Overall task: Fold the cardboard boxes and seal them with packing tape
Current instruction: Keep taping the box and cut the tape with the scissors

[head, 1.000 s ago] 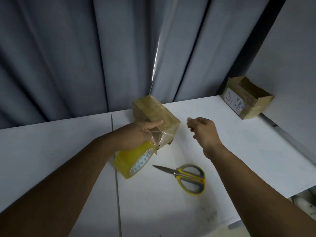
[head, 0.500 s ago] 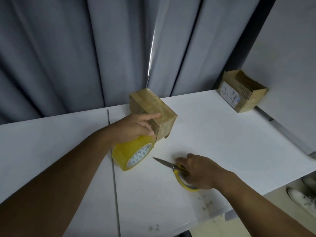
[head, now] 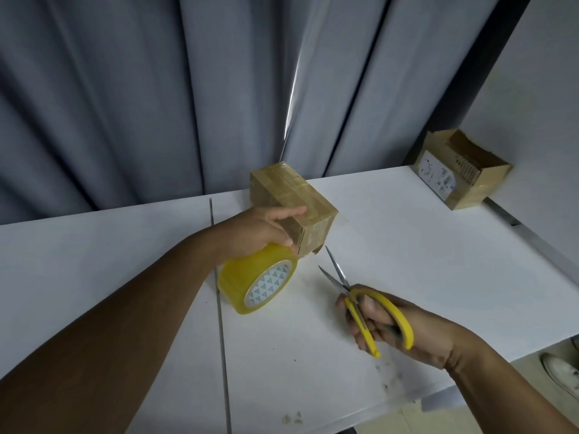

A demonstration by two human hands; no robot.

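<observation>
- The right hand (head: 404,330) is nearest, over the front part of the white table (head: 423,252). Its fingers are curled through the yellow handles of the scissors (head: 393,305), and the two blades stand apart, pointing toward the box corner.
- The left hand (head: 257,230) grips the yellow tape roll (head: 250,283) from above, with the index finger stretched on the taped cardboard box (head: 294,195).
- The roll is tilted, just beside the near face of this box, which stands on the table.
- Far right, an open cardboard box (head: 463,173) lies near the wall.
- Behind hangs a grey curtain (head: 125,89).
</observation>
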